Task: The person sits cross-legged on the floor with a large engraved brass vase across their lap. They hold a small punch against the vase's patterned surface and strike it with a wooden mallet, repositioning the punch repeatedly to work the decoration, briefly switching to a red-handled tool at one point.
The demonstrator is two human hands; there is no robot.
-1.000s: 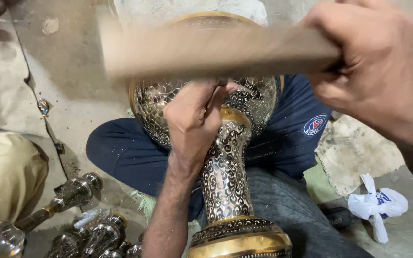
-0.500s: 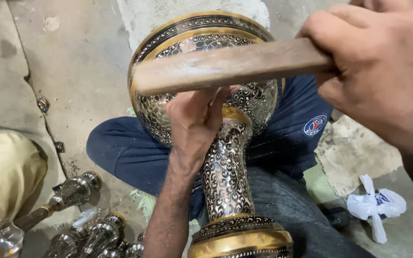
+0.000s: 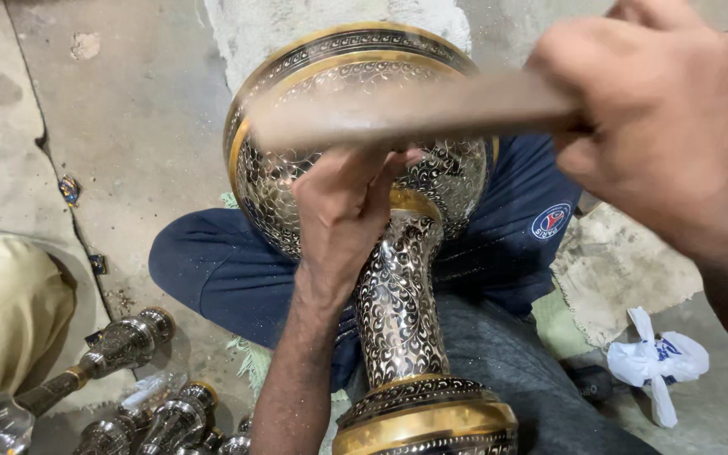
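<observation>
A large engraved metal vase (image 3: 398,303), silver with gold bands, lies across my lap with its round bowl pointing away from me. My left hand (image 3: 343,219) presses against the bowl where it meets the neck, fingers curled as if pinching something too small to make out. My right hand (image 3: 659,126) grips the end of a flat wooden stick (image 3: 406,114), blurred by motion, held across the bowl just above my left hand's fingers.
Several smaller engraved metal pieces (image 3: 120,345) lie on the concrete floor at lower left. Another person's tan-clothed leg (image 3: 2,312) is at the left edge. A crumpled white plastic bag (image 3: 655,358) and a worn cloth (image 3: 617,270) lie at right.
The wooden stick in my right hand has swung up and down over the bowl and now sits lower and blurred, close to my left hand. The left hand has stayed on the vase.
</observation>
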